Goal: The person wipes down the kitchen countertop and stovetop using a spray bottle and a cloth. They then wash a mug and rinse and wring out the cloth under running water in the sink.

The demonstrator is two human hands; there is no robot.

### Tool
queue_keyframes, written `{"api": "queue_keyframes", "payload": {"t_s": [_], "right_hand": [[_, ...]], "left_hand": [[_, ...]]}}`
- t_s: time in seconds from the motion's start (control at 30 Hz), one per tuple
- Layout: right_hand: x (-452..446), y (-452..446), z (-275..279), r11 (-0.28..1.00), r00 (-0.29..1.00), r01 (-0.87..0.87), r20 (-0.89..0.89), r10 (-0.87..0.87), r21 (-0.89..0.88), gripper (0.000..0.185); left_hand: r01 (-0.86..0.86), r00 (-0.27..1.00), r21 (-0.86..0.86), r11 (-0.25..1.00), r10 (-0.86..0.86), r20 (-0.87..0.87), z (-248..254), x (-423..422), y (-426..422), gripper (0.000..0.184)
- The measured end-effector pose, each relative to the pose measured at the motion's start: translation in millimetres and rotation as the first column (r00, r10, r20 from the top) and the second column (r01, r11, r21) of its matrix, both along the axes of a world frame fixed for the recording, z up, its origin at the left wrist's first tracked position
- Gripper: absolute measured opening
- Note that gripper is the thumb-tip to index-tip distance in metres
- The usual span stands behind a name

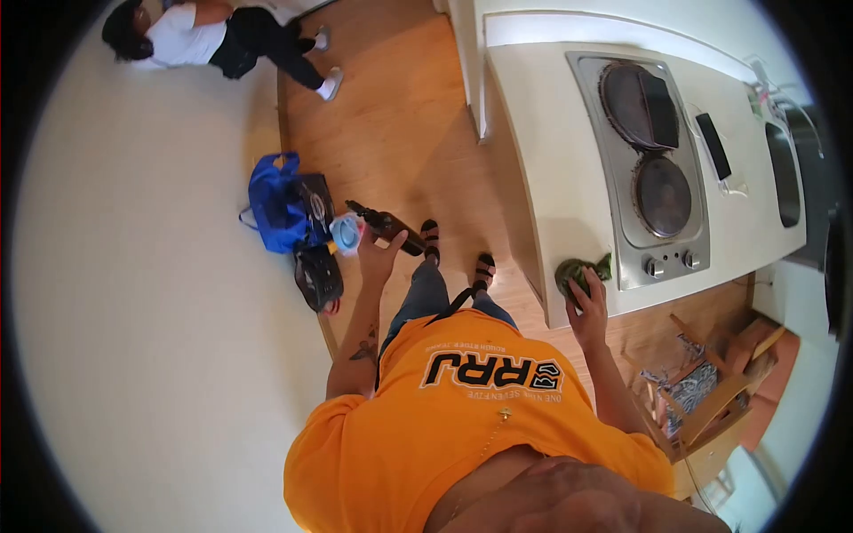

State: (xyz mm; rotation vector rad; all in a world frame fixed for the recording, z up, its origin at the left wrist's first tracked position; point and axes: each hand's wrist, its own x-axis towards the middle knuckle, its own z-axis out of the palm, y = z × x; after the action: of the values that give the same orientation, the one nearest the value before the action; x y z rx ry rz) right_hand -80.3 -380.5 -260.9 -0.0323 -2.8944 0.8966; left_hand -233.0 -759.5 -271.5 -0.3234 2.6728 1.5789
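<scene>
My left hand point(379, 258) is wrapped round a dark brown bottle point(404, 238) with a black pump or spray top, held tilted in the air over the floor. On the right, my right hand point(587, 302) grips a dark green object point(573, 274) at the counter's near corner, beside the hob. It looks rounded with a leafy or shiny green part, but my fingers hide some of it. Its exact kind is unclear.
The counter point(569, 195) holds a two-plate hob point(626, 258), a black item point(713, 147) and a sink point(782, 173). Blue bag point(274, 209) and black bag point(318, 278) lie by the wall. A person point(235, 44) is at upper left; wooden chairs point(711, 409) stand lower right.
</scene>
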Motion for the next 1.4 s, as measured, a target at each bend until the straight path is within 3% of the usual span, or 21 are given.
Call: {"api": "queue_keyframes", "payload": {"t_s": [0.13, 0.27, 0.37, 0.47, 0.53, 0.6, 0.73, 0.8, 0.9, 0.97, 1.07, 1.1, 1.13, 1.2, 1.27, 1.33, 1.4], "right_hand": [[-22, -22, 1, 0.995, 0.994, 0.099, -0.037, -0.1, -0.032, 0.04], [-139, -60, -6, 0.98, 0.971, 0.177, -0.144, -0.189, -0.091, 0.038], [-253, -84, -19, 0.967, 0.944, 0.236, -0.211, -0.252, -0.099, 0.036], [-357, -98, -15, 0.955, 0.924, 0.274, -0.242, -0.295, -0.117, 0.031], [-405, -89, -25, 0.939, 0.89, 0.325, -0.3, -0.343, -0.111, 0.03], [-436, -74, -27, 0.912, 0.844, 0.399, -0.35, -0.405, -0.092, 0.028], [-450, -34, -28, 0.82, 0.721, 0.571, -0.463, -0.516, -0.025, 0.029], [-454, 0, -32, 0.778, 0.7, 0.626, -0.476, -0.533, 0.05, 0.028], [-459, 32, -16, 0.717, 0.696, 0.678, -0.455, -0.555, 0.162, 0.025], [-464, 57, -20, 0.769, 0.755, 0.633, -0.293, -0.587, 0.09, 0.025], [-474, 110, -22, 0.698, 0.678, 0.713, -0.328, -0.658, 0.072, 0.025], [-478, 130, -22, 0.65, 0.645, 0.752, -0.327, -0.69, 0.11, 0.027], [-482, 152, -13, 0.668, 0.685, 0.728, -0.167, -0.709, 0.155, 0.026], [-491, 183, -5, 0.609, 0.657, 0.75, -0.184, -0.731, 0.258, 0.022], [-499, 214, -12, 0.599, 0.651, 0.752, -0.159, -0.743, 0.276, 0.017], [-498, 210, -17, 0.608, 0.658, 0.748, -0.178, -0.731, 0.268, 0.023], [-494, 172, -16, 0.595, 0.665, 0.727, -0.137, -0.734, 0.343, 0.019]], "left_hand": [[0.161, 0.986, 0.145, 0.976, -0.154, -0.058, -16, -51, 11, 0.046], [0.327, 0.944, 0.135, 0.935, -0.32, -0.076, -19, -107, 9, 0.044], [0.338, 0.941, 0.228, 0.913, -0.334, -0.057, -25, -161, -4, 0.043], [0.397, 0.917, 0.094, 0.913, -0.391, -0.081, -19, -215, -36, 0.042], [0.421, 0.906, 0.119, 0.899, -0.411, -0.1, -19, -247, -62, 0.041], [0.349, 0.936, 0.047, 0.936, -0.346, -0.059, -13, -276, -83, 0.04], [0.328, 0.945, 0.192, 0.925, -0.319, -0.077, -12, -319, -105, 0.04], [0.302, 0.952, 0.245, 0.921, -0.278, -0.126, -18, -335, -104, 0.041], [0.293, 0.956, 0.27, 0.917, -0.286, -0.065, -19, -350, -80, 0.04], [0.302, 0.95, 0.276, 0.913, -0.31, -0.014, -17, -355, -63, 0.039], [0.369, 0.925, 0.236, 0.899, -0.38, 0.0, -13, -364, -41, 0.039], [0.364, 0.929, 0.221, 0.905, -0.37, -0.016, -16, -365, -34, 0.039], [0.371, 0.927, 0.211, 0.904, -0.376, -0.021, -12, -368, -24, 0.039], [0.382, 0.913, 0.304, 0.872, -0.408, 0.024, -7, -373, -7, 0.039], [0.443, 0.884, 0.269, 0.855, -0.467, 0.028, -11, -382, -2, 0.039], [0.44, 0.876, 0.232, 0.867, -0.471, 0.098, 0, -386, 12, 0.041], [0.466, 0.866, 0.246, 0.85, -0.495, 0.072, -2, -396, 19, 0.042]]}}
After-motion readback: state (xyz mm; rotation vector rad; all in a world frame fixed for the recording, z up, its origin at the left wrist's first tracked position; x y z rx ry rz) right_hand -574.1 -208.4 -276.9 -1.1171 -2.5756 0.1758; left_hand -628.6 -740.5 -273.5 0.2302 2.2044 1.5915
